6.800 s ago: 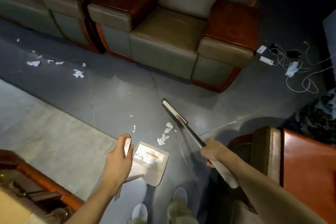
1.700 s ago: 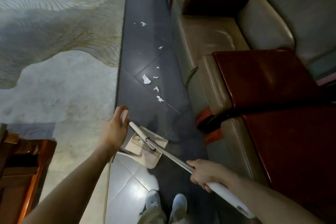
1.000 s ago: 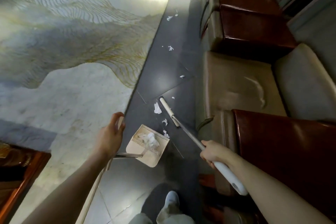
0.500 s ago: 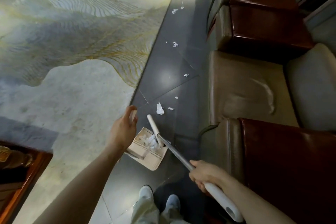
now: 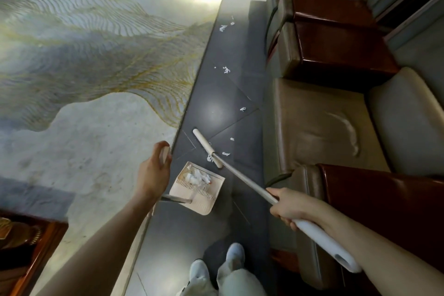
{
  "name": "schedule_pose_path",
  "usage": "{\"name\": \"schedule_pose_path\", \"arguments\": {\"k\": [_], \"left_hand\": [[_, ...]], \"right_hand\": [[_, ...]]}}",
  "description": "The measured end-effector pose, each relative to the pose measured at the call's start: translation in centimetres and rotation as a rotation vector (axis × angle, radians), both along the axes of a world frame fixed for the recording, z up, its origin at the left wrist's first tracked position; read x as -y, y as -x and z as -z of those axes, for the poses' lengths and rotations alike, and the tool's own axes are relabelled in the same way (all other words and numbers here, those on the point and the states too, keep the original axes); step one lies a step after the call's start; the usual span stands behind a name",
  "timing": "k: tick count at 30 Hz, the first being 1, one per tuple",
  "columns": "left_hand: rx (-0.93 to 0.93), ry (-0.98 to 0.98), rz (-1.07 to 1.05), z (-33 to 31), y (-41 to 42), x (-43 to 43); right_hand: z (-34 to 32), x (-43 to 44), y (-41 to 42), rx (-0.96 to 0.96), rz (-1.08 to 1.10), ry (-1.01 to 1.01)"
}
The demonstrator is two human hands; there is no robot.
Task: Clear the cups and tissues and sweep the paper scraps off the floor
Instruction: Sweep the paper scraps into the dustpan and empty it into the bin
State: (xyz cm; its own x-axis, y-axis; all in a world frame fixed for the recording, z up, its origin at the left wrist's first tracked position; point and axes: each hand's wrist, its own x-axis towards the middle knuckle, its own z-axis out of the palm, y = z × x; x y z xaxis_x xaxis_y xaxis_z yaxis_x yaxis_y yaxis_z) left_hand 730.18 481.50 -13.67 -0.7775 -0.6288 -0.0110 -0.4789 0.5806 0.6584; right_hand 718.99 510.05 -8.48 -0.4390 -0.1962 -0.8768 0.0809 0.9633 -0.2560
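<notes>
Sweeping along the sofa front: from my remote seat I watch the left hand (image 5: 153, 173) curled round the top of the dustpan (image 5: 204, 204) handle, while the right hand (image 5: 286, 206) grips the broom (image 5: 245, 182) low on its pale shaft. Half a second ago the broom head sat inside the pan's mouth, against the collected paper. It has since swung out and now lies on the dark tile floor (image 5: 216, 103) just beyond the pan, angled toward the rug (image 5: 96, 55) edge. A heap of white paper scraps (image 5: 198, 176) sits in the dustpan near its open end. Two small bits lie touching or just beside the broom head, on its near side. More loose scraps trail up the tile strip between rug and sofa (image 5: 312, 122), and a further scatter lies in the glare at the far end. The pan rests on the tile beside the rug edge, much as before, and both hands hold the same grasps. My view also takes in the person's white shoes (image 5: 199, 271) at the bottom edge, behind the pan.
</notes>
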Motion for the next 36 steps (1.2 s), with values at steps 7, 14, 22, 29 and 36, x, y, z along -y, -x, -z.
{"name": "schedule_pose_path", "arguments": {"k": [7, 14, 22, 29, 36], "left_hand": [[0.052, 0.000, 0.004, -0.1, 5.0, 4.0], [0.163, 0.018, 0.026, 1.0, 11.3, 8.1], [0.191, 0.005, 0.064, 1.0, 15.7, 9.9], [0.176, 0.005, 0.094, 1.1, 15.6, 9.3], [0.100, -0.065, 0.077, 0.7, 15.4, 10.4]], "right_hand": [[2.7, 3.5, 7.6, -0.168, -0.093, -0.095], [7.5, 7.7, 17.9, -0.204, -0.191, -0.214], [10.0, 10.8, 17.3, 0.000, -0.279, -0.249], [8.3, 11.2, 11.4, 0.171, -0.258, -0.205], [3.6, 9.6, 10.7, 0.355, 0.203, -0.053]]}}
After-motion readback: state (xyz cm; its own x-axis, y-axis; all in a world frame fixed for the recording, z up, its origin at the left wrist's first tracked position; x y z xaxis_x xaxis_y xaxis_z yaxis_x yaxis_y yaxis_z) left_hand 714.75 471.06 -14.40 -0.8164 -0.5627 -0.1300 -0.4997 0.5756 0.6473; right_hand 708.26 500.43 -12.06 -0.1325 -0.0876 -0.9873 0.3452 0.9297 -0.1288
